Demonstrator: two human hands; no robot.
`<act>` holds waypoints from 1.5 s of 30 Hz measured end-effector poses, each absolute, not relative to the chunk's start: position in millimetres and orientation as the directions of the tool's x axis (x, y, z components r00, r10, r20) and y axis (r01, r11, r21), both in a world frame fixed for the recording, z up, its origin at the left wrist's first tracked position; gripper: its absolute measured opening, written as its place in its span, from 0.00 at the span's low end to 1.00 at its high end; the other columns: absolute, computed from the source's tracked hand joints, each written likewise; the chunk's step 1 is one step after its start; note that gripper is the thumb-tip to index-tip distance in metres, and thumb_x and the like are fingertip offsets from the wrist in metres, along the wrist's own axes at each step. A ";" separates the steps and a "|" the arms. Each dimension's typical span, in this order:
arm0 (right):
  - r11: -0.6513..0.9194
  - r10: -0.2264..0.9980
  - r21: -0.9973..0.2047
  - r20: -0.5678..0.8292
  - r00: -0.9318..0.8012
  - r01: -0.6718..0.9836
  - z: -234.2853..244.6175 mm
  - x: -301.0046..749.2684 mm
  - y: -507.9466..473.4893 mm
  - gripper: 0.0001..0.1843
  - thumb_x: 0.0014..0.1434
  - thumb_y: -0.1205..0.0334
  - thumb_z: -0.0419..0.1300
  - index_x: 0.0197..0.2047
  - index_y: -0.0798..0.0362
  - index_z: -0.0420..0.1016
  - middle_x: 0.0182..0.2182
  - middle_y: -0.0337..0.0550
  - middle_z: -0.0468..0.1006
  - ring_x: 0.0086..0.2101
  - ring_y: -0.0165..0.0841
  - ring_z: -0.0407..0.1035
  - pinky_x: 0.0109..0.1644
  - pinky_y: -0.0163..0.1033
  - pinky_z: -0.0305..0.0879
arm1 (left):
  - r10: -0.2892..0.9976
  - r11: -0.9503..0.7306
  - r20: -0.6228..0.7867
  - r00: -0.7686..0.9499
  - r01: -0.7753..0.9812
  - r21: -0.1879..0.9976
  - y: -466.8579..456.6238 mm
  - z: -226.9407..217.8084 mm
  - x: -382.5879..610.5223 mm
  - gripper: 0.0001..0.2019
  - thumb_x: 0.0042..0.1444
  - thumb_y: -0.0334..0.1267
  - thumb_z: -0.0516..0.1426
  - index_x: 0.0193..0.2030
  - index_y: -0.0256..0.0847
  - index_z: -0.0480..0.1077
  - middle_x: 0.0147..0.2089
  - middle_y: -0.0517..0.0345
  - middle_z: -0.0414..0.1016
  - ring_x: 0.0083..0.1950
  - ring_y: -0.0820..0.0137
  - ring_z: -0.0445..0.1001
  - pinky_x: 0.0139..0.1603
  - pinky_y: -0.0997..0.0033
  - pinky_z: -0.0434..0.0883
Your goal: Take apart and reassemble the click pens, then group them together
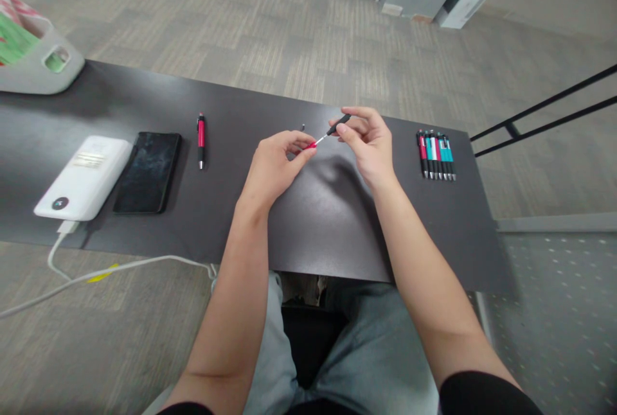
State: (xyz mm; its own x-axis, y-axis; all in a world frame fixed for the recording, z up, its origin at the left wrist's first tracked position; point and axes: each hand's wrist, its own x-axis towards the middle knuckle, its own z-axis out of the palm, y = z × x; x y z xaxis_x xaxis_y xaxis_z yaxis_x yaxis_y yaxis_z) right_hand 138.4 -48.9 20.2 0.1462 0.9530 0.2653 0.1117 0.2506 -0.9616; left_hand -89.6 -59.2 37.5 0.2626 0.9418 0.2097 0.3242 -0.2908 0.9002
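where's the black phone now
In the head view, the phone lies on the left of the table, between the white power bank and a red pen.

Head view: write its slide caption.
Left hand holding red pen part, right hand holding black part; pens lined up at right.

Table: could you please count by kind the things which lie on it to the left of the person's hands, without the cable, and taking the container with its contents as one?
White container: 1
White power bank: 1
Black phone: 1
Red-and-black pen: 1
Total: 4
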 end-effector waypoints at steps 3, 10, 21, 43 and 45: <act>0.262 0.957 -0.961 0.270 0.104 0.087 19.5 136.6 -49.0 0.35 0.55 0.25 0.86 0.49 0.40 0.82 0.38 0.37 0.87 0.50 0.45 0.91 0.59 0.53 0.89 | 0.937 -0.309 0.232 0.260 0.315 0.897 -58.3 35.6 -89.6 0.05 0.68 0.35 0.70 0.48 0.48 0.88 0.50 0.55 0.94 0.50 0.60 0.90 0.63 0.58 0.86; 0.212 0.975 -0.973 0.217 0.043 0.094 20.9 135.2 -50.9 0.35 0.53 0.27 0.88 0.45 0.41 0.80 0.36 0.36 0.85 0.43 0.41 0.87 0.49 0.47 0.86 | 0.942 -0.312 0.243 0.232 0.333 0.890 -58.0 36.4 -89.1 0.05 0.67 0.36 0.71 0.48 0.49 0.88 0.50 0.54 0.93 0.51 0.60 0.89 0.63 0.57 0.86; 0.191 0.980 -0.975 0.195 0.026 0.111 18.9 137.8 -49.6 0.38 0.50 0.24 0.89 0.40 0.43 0.78 0.31 0.34 0.82 0.33 0.36 0.81 0.39 0.43 0.79 | 0.944 -0.307 0.238 0.229 0.345 0.887 -58.9 36.9 -89.7 0.04 0.66 0.39 0.73 0.47 0.49 0.89 0.47 0.55 0.91 0.49 0.60 0.88 0.58 0.59 0.86; 0.190 0.981 -0.899 0.160 -0.108 0.396 30.7 152.7 -60.0 0.39 0.69 0.17 0.73 0.32 0.44 0.72 0.25 0.35 0.67 0.33 0.37 0.69 0.42 0.43 0.70 | 0.924 -0.361 0.273 0.269 0.376 0.853 -57.6 38.7 -94.2 0.03 0.66 0.35 0.73 0.44 0.48 0.89 0.47 0.55 0.89 0.49 0.59 0.86 0.59 0.58 0.84; 0.186 0.982 -0.900 0.159 -0.101 0.395 31.9 153.0 -60.3 0.39 0.68 0.18 0.74 0.31 0.44 0.69 0.25 0.35 0.65 0.33 0.37 0.68 0.42 0.43 0.70 | 0.923 -0.362 0.271 0.274 0.371 0.855 -58.0 38.9 -94.2 0.03 0.66 0.36 0.74 0.44 0.49 0.89 0.47 0.55 0.90 0.49 0.59 0.86 0.59 0.58 0.84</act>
